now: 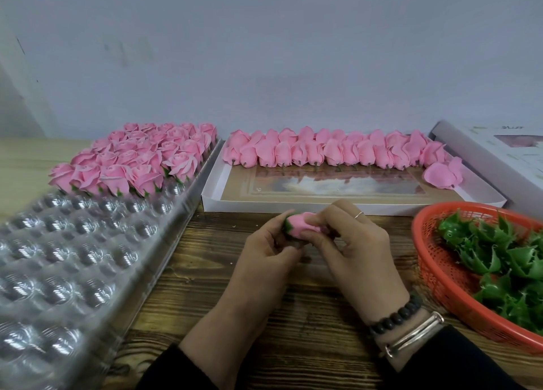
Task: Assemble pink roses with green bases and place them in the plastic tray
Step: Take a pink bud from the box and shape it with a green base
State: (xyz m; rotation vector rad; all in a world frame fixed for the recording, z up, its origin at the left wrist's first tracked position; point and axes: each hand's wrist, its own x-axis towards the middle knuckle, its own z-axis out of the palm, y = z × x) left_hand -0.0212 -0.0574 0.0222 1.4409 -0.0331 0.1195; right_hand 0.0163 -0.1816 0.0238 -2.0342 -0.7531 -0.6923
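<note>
Both hands met over the wooden counter [205,272], just in front of the white box [323,206], and between them they held one pink rose [302,223]. The left hand [264,254] curled its fingers round the end wearing a green base [288,227], whose sepals showed at the rose's left tip. The right hand [352,243] pinched the petal end from the other side, a thin ring [359,215] on one finger and a dark bead bracelet [395,316] with a silver bangle [414,335] at the wrist.

Inside the white box, a row of loose pink roses [338,151] lay along the far edge, short stems pointing toward the person, with one looser bloom [443,175] at the right end of the row.

Left of the box sat the clear plastic tray [73,257]. Its far rows were filled with finished roses [138,157] standing on green bases, while the nearer cups showed only their shiny moulded hollows.

Right of the box, an orange mesh basket [435,260] held a heap of green bases [505,260]. Behind it, a flat white lid [493,149] leaned by the wall.
</note>
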